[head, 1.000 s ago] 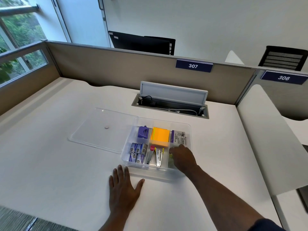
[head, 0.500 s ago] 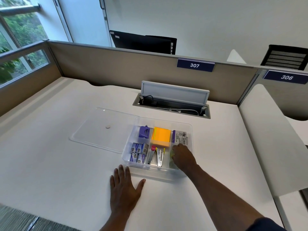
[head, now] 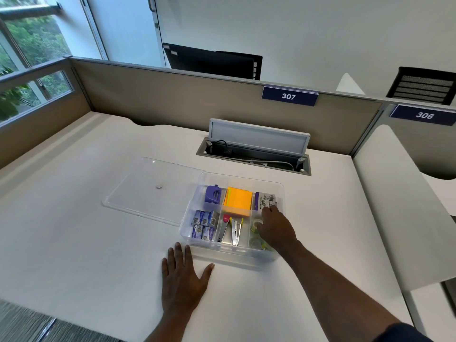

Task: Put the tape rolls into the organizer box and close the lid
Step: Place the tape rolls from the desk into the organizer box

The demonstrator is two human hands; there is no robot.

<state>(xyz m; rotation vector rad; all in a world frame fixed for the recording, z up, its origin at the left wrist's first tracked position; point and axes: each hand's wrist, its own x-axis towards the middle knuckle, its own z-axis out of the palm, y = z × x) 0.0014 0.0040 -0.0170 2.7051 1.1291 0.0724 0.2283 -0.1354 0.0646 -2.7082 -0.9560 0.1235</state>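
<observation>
Clear tape rolls (head: 255,224) lie in the near-right compartment of the clear plastic divided organizer box (head: 280,187), partly under the right hand (head: 276,224); its finger grip cannot be told, nor the rolls' axis. The left hand (head: 183,280) rests flat, fingers spread, on the white desk (head: 74,230). The clear lid (head: 150,188) lies flat left of the box.

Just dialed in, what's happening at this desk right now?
A person is loading a clear organizer box on a white desk. The right hand reaches into the box's right-hand compartment, over the tape rolls lying there; whether it grips one is unclear. The left hand lies flat on the desk in front of the box. The clear lid lies off, to the left of the box, so closing is not yet done.
</observation>
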